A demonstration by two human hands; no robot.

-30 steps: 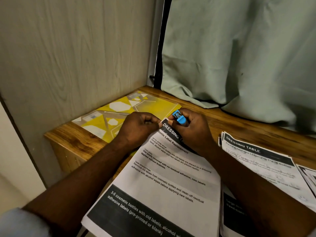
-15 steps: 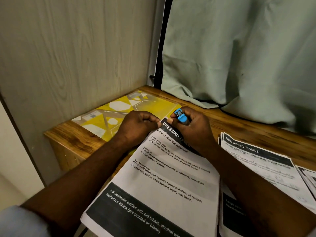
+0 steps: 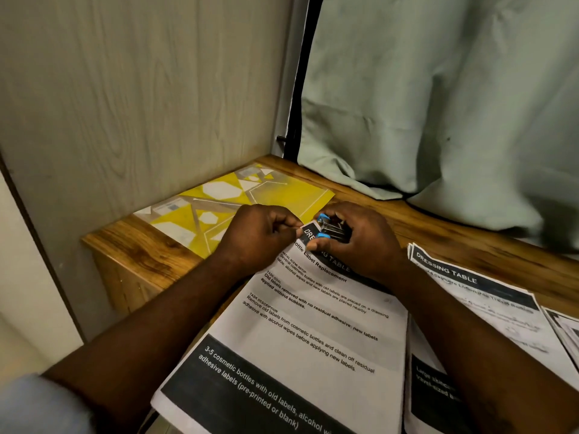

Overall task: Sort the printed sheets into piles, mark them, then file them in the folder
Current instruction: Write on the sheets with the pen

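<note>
A stack of printed sheets (image 3: pixel 313 333) headed "DRESSING TABLE" lies before me on the wooden table (image 3: pixel 138 245). My left hand (image 3: pixel 260 234) pinches the stack's top left corner. My right hand (image 3: pixel 354 239) grips a small blue and metal stapler (image 3: pixel 327 228), whose jaws sit over that same corner. A yellow patterned folder (image 3: pixel 250 195) lies flat at the back left, just beyond my hands. Another pile of printed sheets (image 3: pixel 479 296) lies to the right, and one more pile (image 3: pixel 567 330) shows at the right edge.
A wood-grain panel (image 3: pixel 141 89) walls off the left side. A pale green curtain (image 3: pixel 438 89) hangs behind the table and drapes onto its back edge. The table's left edge drops off near the folder.
My right hand has turned the stapler from upright to lying flat, and its jaws now straddle the sheet corner that my left hand pinches.
</note>
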